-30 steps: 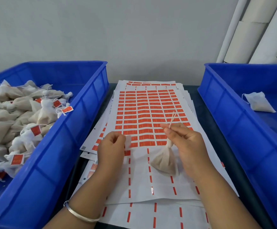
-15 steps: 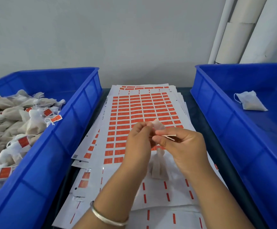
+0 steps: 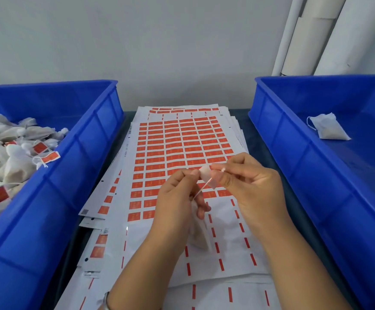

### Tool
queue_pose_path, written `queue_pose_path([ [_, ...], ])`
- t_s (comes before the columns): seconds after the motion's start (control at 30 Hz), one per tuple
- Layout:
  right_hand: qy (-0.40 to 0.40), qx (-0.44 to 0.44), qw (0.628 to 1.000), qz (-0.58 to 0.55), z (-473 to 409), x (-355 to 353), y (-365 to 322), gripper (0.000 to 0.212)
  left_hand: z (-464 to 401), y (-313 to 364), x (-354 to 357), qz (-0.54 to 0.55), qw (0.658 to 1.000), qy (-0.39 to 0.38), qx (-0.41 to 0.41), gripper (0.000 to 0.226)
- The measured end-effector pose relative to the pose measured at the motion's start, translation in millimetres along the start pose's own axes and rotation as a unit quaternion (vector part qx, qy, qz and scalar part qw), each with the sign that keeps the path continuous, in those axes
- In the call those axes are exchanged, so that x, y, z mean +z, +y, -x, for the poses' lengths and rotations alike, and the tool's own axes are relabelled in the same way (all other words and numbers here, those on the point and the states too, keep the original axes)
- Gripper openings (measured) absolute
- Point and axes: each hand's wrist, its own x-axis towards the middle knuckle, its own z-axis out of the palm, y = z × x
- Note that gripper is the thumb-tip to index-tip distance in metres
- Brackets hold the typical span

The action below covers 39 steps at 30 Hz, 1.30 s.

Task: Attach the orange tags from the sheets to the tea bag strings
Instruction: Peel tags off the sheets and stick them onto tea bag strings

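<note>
Tea bag string, a thin pale line, runs taut between two hands above the middle of the bench, sloping from the right hand at 2 o'clock down to the left hand at 8 o'clock. The right hand pinches a small tag between thumb and forefinger, its pale back facing the camera, at the upper end of the string. The left hand, fingers curled, pinches the tag's near edge with its fingertips, while the tea bag hangs below it, partly hidden behind the palm and just above the paper. A metal bangle circles the left wrist at the bottom edge of the view.

Beneath the hands lies a stack of tag sheets, the top one filled with rows of orange tags at 12 o'clock and stripped to white backing with thin orange dashes at 6 o'clock. The dark bench shows in narrow strips beside the stack. At 9 o'clock a blue bin holds a heap of tagged tea bags, several showing orange tags. At 3 o'clock a second blue bin holds a single untagged tea bag near its far end. White pipes stand against the pale wall at 1 o'clock.
</note>
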Motion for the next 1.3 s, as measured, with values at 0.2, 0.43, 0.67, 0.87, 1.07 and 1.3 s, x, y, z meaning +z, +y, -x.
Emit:
queue_pose_path([
  [0.2, 0.005, 0.031, 0.999, 0.007, 0.4, 0.2, 2.9, 0.016, 1.4, 1.4, 0.5, 0.014, 1.000, -0.011, -0.007, 0.020],
  [0.43, 0.015, 0.061, 0.998, 0.021, 0.7, 1.6, 4.9, 0.015, 0.0, 3.4, -2.7, 0.027, 0.999, -0.012, -0.018, 0.017],
  [0.67, 0.014, 0.069, 0.996, 0.060, -2.2, 0.3, 13.4, 0.015, -2.0, 3.9, -3.2, 0.018, 1.000, -0.001, -0.026, 0.015],
  [0.87, 0.018, 0.075, 0.994, 0.073, -2.7, 0.4, 14.9, 0.018, -1.6, 5.5, -2.7, 0.015, 0.999, -0.001, -0.029, 0.015],
  [1.07, 0.033, 0.083, 0.992, 0.084, -4.9, -0.7, 20.0, 0.005, 0.1, 6.7, -3.7, 0.005, 1.000, -0.023, -0.012, 0.018],
  [1.3, 0.046, 0.103, 0.991, 0.066, -5.6, -2.9, 21.9, 0.008, 3.5, 5.4, -1.9, -0.045, 0.997, -0.032, 0.044, 0.020],
])
